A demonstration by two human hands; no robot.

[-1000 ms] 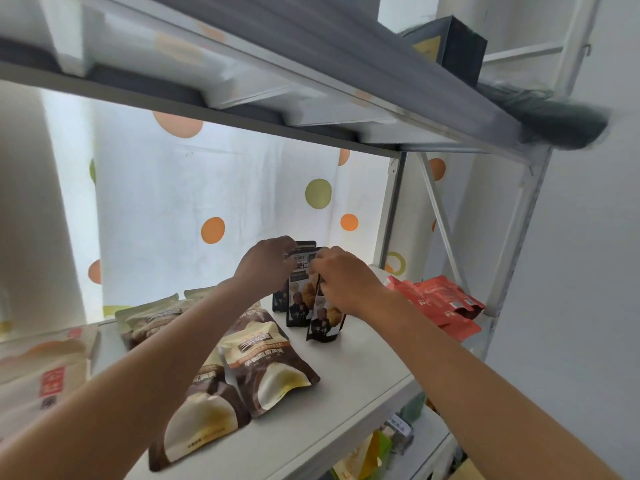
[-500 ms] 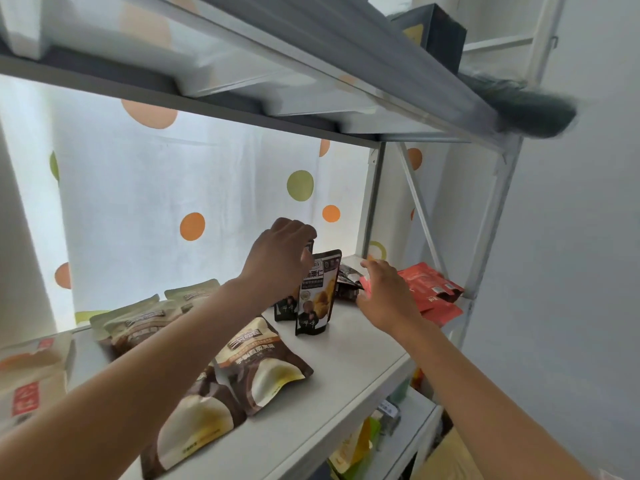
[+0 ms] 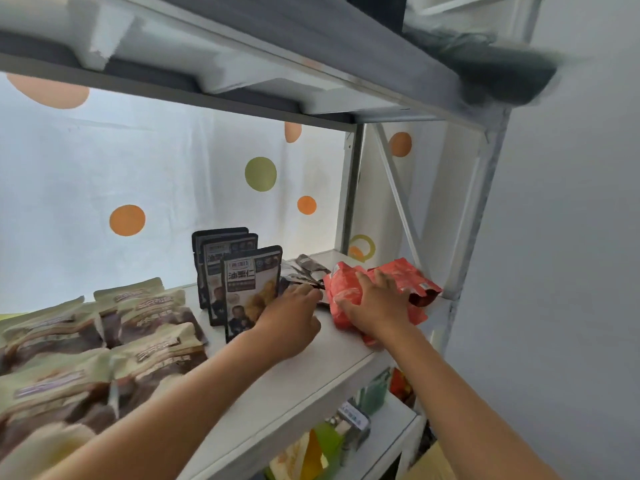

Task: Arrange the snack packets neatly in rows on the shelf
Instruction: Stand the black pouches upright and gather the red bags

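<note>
Reaching now: hands [image 3: 294, 317] left black pkts [image 3: 251, 289].

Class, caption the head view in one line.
Right hand on red foil packets, left hand beside three upright black pouches.

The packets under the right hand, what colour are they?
Red, best seen in the head view: the red packets lie under the right hand.

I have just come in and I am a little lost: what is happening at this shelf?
A person is sorting snack packets on a white shelf. Three dark packets stand upright in a row. The left hand reaches toward a dark packet lying flat, and the right hand rests on the red packets.
</note>
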